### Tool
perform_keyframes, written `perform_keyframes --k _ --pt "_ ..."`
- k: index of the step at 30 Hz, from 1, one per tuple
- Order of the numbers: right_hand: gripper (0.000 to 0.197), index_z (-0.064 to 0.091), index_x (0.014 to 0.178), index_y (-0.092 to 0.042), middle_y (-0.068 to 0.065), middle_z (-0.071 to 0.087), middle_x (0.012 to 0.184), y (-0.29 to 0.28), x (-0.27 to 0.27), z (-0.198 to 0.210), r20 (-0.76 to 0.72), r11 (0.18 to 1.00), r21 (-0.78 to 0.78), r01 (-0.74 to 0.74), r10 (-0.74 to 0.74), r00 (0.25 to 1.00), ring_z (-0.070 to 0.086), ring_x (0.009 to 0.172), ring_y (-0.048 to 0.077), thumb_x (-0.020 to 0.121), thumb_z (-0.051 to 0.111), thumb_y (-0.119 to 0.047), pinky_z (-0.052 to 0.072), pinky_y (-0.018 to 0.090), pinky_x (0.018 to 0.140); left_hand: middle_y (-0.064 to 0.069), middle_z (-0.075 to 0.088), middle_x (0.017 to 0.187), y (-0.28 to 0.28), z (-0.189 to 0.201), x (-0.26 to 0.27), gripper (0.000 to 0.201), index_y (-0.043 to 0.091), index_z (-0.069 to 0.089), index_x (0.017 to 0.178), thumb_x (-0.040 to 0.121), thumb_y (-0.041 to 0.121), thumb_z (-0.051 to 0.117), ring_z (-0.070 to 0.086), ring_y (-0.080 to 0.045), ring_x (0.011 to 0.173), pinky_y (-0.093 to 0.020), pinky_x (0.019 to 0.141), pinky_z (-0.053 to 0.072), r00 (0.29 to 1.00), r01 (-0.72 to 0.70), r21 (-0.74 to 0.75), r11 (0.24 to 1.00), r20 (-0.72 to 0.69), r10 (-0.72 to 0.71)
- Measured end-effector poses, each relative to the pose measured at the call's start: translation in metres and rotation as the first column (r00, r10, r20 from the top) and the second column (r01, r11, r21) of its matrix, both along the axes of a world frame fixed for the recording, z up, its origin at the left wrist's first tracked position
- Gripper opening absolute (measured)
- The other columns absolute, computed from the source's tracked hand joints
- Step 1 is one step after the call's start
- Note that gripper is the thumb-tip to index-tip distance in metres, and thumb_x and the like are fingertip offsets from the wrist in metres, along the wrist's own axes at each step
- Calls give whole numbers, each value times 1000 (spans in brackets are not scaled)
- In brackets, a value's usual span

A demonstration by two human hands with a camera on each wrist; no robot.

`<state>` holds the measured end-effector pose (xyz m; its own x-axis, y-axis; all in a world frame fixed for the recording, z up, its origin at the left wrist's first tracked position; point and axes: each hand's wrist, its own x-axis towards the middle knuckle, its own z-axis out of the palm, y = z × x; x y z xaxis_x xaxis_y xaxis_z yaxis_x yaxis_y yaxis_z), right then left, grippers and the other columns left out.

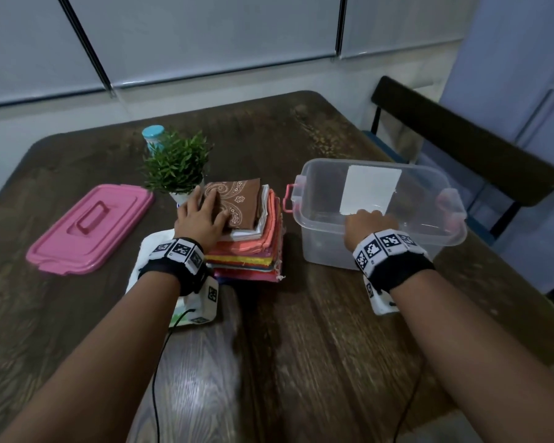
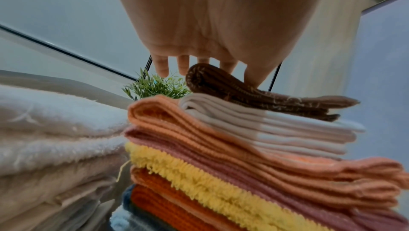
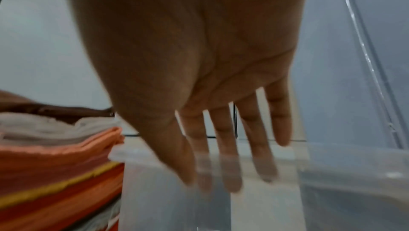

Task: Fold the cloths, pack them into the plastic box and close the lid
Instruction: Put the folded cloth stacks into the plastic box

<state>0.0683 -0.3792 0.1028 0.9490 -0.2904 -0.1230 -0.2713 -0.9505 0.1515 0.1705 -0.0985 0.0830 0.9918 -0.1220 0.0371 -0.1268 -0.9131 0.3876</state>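
Note:
A stack of folded cloths [image 1: 253, 247] in orange, yellow, pink and white stands mid-table, with a brown patterned cloth [image 1: 240, 199] on top. My left hand [image 1: 210, 206] lies on the brown cloth's left part with straight fingers. In the left wrist view the thumb presses the brown cloth [image 2: 265, 98] while the left hand [image 2: 208, 72] hovers over its raised fold. The clear plastic box [image 1: 381, 164] stands open to the right of the stack. My right hand [image 1: 370, 219] hangs over its near rim. The right hand [image 3: 221, 178] has straight fingers showing through the box [image 3: 332, 191] wall.
The pink lid [image 1: 90, 228] lies flat at the left. A small potted plant [image 1: 176, 164] and a teal-capped bottle [image 1: 153, 135] stand behind the stack. A white towel [image 1: 151, 260] lies under my left wrist. A dark chair [image 1: 461, 139] stands beyond the table's right edge.

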Motion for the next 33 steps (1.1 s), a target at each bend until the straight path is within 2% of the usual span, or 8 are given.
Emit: perform_keyframes --k 4,7,9,11,14,18,28,33 --pt "23 64 103 -17 3 66 102 -1 -16 4 -87 997 71 15 -9 996 64 93 26 84 60 -29 42 33 74 -5 16 157 -2 1 -3 54 26 32 148 97 38 46 21 -38 138 -50 111 25 998 39 -43 998 40 -37" --pt "46 51 127 -20 3 59 125 13 -18 -2 -73 894 448 -17 56 996 59 108 24 86 63 -38 48 36 86 -12 24 153 -3 2 -3 49 19 40 143 96 25 51 29 -41 134 -44 112 24 996 39 -100 994 78 -31" --pt "53 44 134 -24 0 55 133 29 -21 -4 -16 828 556 -73 99 995 56 116 23 89 58 -49 46 38 93 -13 27 151 -2 2 -3 50 18 42 141 93 19 55 32 -42 132 -43 111 26 996 31 -107 994 87 -21" --pt "41 50 120 -21 2 61 117 41 -24 -5 17 857 498 -134 144 989 60 103 22 93 49 -53 48 35 85 -15 30 148 -1 1 -4 52 16 42 141 91 18 57 34 -43 129 -44 110 28 996 17 -105 994 91 -8" --pt "42 51 77 -17 3 59 78 49 -29 -3 -35 873 459 -167 205 978 58 74 19 98 39 -51 46 31 69 -18 36 142 -1 1 -6 55 14 41 141 90 24 60 37 -43 125 -46 107 30 996 -27 -106 994 82 35" --pt "47 41 57 -20 2 49 62 62 -32 5 -114 866 441 -234 312 943 50 60 18 98 43 -43 43 31 67 -23 42 136 0 2 -7 62 13 37 143 88 30 62 39 -44 123 -45 106 30 993 -102 -105 989 41 107" --pt "36 53 75 -14 1 50 69 79 -36 7 -180 882 421 -213 311 933 57 75 24 89 52 -47 47 33 71 -22 50 133 5 6 -6 80 10 28 145 80 22 73 49 -37 122 -40 100 40 993 -114 -223 968 -51 106" --pt "38 61 90 -13 3 57 79 79 -30 8 -245 880 439 -181 311 919 59 78 23 88 53 -50 49 32 73 -15 57 129 2 14 -5 70 13 31 145 88 35 65 53 -32 120 -37 96 41 980 -194 -259 946 -102 173"
